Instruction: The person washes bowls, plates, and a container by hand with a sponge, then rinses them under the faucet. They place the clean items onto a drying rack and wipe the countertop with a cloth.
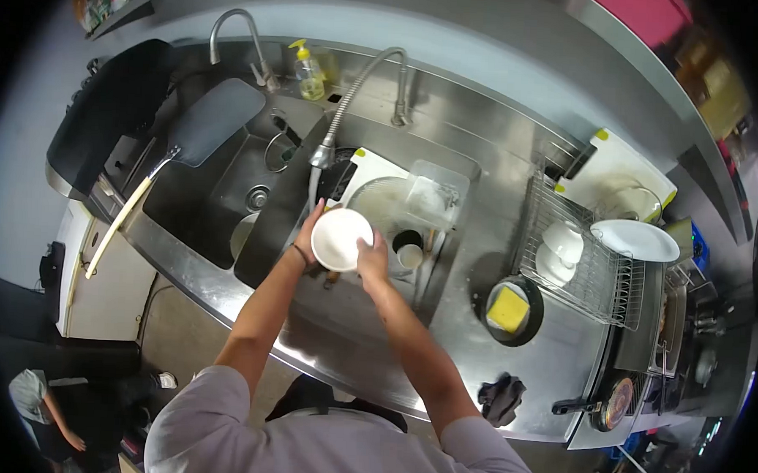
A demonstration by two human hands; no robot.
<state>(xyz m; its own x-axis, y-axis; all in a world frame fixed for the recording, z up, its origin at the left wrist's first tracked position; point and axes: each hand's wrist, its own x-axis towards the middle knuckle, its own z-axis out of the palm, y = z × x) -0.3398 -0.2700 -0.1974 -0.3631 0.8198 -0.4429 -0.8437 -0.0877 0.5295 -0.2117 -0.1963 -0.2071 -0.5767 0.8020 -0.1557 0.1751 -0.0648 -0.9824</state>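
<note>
Over the right-hand sink basin, a white bowl [342, 235] is held between my two hands, its hollow facing up at me. My left hand [306, 235] grips the bowl's left side. On the opposite side, my right hand [374, 257] holds the rim with the thumb over the edge. Just beyond the bowl hangs the spray head [322, 155] of a flexible faucet, with what looks like a stream of water below it. Under and beyond my hands, the basin holds a clear plastic container [437, 193], a white cutting board [372, 166] and a small cup [409, 255].
At the right stands a wire dish rack [557, 219] with white bowls [562, 242] and an oval plate [635, 239]. A yellow sponge [508, 310] sits in a dark round pan [525, 329]. A soap bottle [308, 74] stands behind the sinks. Another person [38, 403] is at lower left.
</note>
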